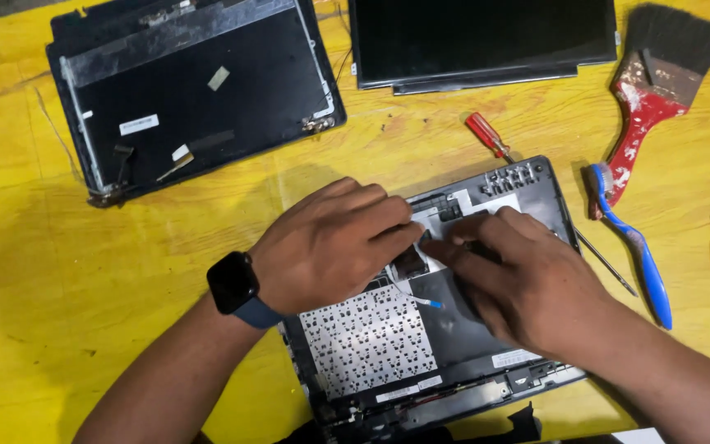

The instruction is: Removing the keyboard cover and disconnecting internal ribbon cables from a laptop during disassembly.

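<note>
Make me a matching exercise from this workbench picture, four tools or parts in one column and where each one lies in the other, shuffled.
Things:
1. paintbrush
2. toothbrush
3. laptop lid cover
4. laptop base

Places:
A. top left of the yellow table, inner side up
B. under both hands, the left hand and the right hand resting on it
C. top right corner, black bristles, red handle
D. just right of the opened base, blue handle

Pairs: 1-C, 2-D, 3-A, 4-B
</note>
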